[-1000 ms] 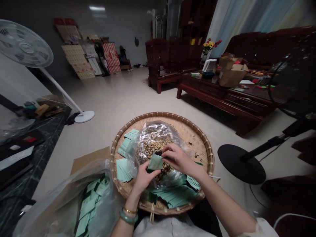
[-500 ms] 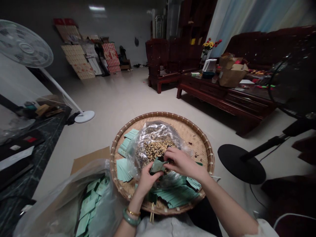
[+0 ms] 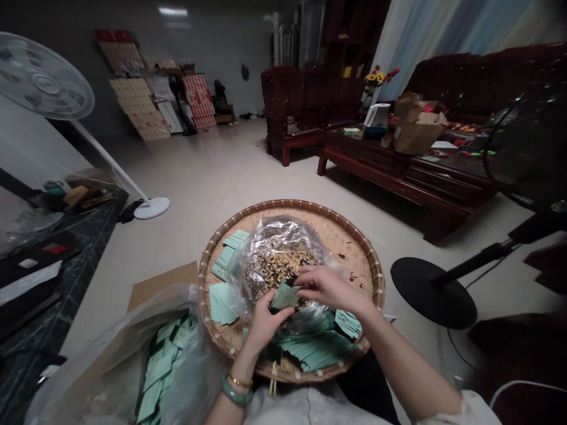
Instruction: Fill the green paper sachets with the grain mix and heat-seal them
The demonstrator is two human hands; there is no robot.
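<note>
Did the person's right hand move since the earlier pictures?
Yes, the right hand slid rightward, closer to the right rim of the round woven bamboo tray.

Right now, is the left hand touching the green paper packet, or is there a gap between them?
Touching. The head view shows the left hand pressed against the lower edge of the green paper packet, with no gap.

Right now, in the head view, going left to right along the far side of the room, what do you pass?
Fan → leaning boards → wooden armchair → cardboard box
</note>
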